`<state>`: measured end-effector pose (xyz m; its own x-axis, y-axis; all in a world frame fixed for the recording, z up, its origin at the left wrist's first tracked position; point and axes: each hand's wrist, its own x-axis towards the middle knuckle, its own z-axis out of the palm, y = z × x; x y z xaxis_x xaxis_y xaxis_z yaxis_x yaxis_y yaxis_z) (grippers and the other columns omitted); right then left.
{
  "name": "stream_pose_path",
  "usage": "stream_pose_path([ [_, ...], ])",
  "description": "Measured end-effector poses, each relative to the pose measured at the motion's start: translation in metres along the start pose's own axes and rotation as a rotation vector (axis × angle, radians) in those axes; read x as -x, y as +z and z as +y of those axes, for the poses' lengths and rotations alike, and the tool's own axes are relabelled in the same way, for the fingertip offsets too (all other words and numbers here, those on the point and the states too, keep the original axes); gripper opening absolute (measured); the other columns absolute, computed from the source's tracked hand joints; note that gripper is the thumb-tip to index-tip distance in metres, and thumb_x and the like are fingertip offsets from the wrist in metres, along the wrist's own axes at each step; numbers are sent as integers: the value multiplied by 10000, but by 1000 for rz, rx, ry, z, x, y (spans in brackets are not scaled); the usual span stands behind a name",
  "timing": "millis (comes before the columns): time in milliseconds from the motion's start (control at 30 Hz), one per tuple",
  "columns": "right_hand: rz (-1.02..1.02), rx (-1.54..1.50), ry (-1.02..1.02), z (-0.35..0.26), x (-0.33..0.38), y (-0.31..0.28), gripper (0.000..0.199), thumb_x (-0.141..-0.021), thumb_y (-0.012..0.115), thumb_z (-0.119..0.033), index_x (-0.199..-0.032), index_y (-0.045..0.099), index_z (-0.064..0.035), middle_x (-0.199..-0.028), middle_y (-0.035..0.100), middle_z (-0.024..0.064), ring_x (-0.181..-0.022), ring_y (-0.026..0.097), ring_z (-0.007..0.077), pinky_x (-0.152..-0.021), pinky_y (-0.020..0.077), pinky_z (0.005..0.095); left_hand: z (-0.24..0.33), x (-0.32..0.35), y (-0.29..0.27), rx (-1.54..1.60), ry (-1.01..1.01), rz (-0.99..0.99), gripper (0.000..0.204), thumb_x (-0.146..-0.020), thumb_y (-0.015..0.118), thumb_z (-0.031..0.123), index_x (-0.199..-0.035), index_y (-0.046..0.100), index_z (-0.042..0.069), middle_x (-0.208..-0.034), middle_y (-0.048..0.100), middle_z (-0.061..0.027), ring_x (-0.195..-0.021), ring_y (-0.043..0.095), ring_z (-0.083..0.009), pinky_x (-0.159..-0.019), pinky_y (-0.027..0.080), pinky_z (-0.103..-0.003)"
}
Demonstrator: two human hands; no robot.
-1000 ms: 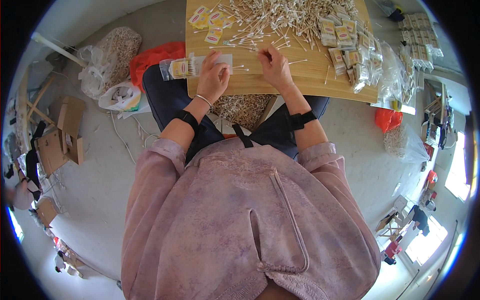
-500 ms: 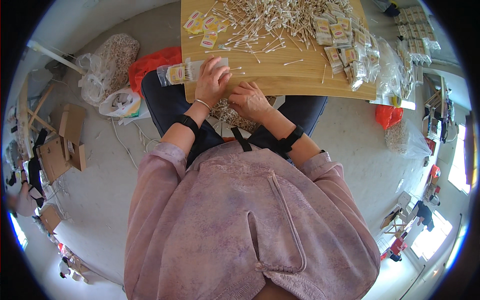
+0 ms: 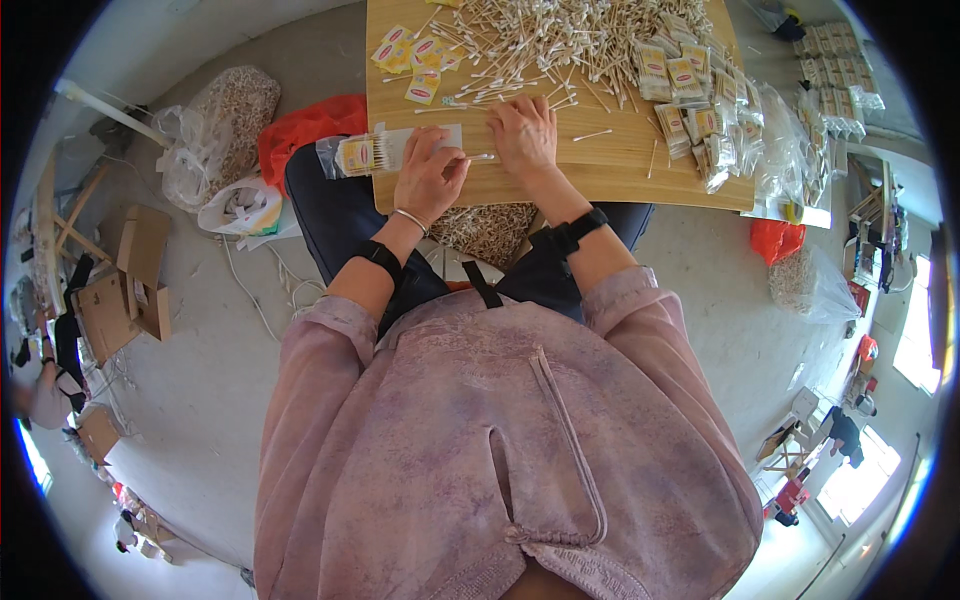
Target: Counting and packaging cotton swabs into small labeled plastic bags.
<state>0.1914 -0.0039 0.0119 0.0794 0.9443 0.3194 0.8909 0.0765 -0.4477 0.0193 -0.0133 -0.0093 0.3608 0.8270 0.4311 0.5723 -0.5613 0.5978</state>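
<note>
My left hand [image 3: 430, 180] rests at the table's near left edge, fingers curled and pinched on a cotton swab [image 3: 482, 156] whose white tip points right. Beside it, a clear plastic bag [image 3: 328, 157] holds a yellow-and-white card [image 3: 357, 155] with a row of cotton swabs [image 3: 383, 153], overhanging the edge. A pale sheet [image 3: 452, 135] lies partly under this hand. Farther right, my right hand [image 3: 525, 138] is on the tabletop, fingers bent forward and slightly apart at loose swabs near the pile [image 3: 560, 40]. Its fingertips are partly hidden, and nothing shows held in it.
Loose yellow-and-white cards [image 3: 424, 85] lie at the table's left. Packed swab bags [image 3: 700, 90] are heaped at the right, beside clear plastic [image 3: 785, 150]. A container of swabs [image 3: 482, 230] sits between my legs. A red bag [image 3: 310, 130] is left of the table [image 3: 600, 180].
My right hand has moved from the near table edge forward and right to the loose swabs. My left hand has shifted slightly right and nearer me, and fewer swab tips show beside it.
</note>
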Motion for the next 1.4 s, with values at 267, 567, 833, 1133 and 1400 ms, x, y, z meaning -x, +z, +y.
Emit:
stream_pose_path([
  [267, -133, 159, -65, -6, 8, 7, 104, -781, 622, -167, -828, 572, -90, -945, 573, 70, -954, 494, 267, -821, 389, 410, 2, 2, -3, 35, -56, -10, 221, -689, 727, 110, -880, 621, 72, -1140, 525, -114, -1112, 478, -323, -930, 413, -412],
  [567, -168, -378, 13, 1, 32, -15, 120, -804, 594, -123, -903, 599, -56, -850, 590, 139, -862, 554, 348, -790, 447, 412, 2, -1, -2, 12, -112, 11, 472, -801, 618, 143, -1224, 452, 14, -1290, 410, -196, -1262, 337, -386, -1045, 299, -479],
  [833, -512, -268, -162, 6, 62, -47, 78, -777, 628, -157, -836, 648, -109, -838, 594, 70, -895, 575, 281, -807, 460, 389, 3, 0, 3, -267, -105, -74, 453, -879, 527, 250, -1262, 443, 24, -1344, 376, -179, -1323, 260, -372, -1112, 148, -532],
  [1133, -240, -176, -21, 16, 37, -32, 111, -770, 622, -157, -869, 657, -118, -874, 585, 55, -903, 551, 271, -807, 456, 384, 4, 1, -3, -215, -55, -126, 323, -860, 583, 244, -1153, 553, 112, -1115, 472, -101, -1097, 431, -325, -1067, 266, -513],
  [1400, 5, 113, 5, 32, 4, -11, 160, -746, 584, -112, -890, 655, -112, -949, 559, 37, -958, 496, 262, -806, 415, 384, 3, 1, -1, -123, -5, -79, 248, -822, 637, 197, -1048, 592, 106, -992, 511, -76, -1005, 485, -313, -1034, 323, -502],
])
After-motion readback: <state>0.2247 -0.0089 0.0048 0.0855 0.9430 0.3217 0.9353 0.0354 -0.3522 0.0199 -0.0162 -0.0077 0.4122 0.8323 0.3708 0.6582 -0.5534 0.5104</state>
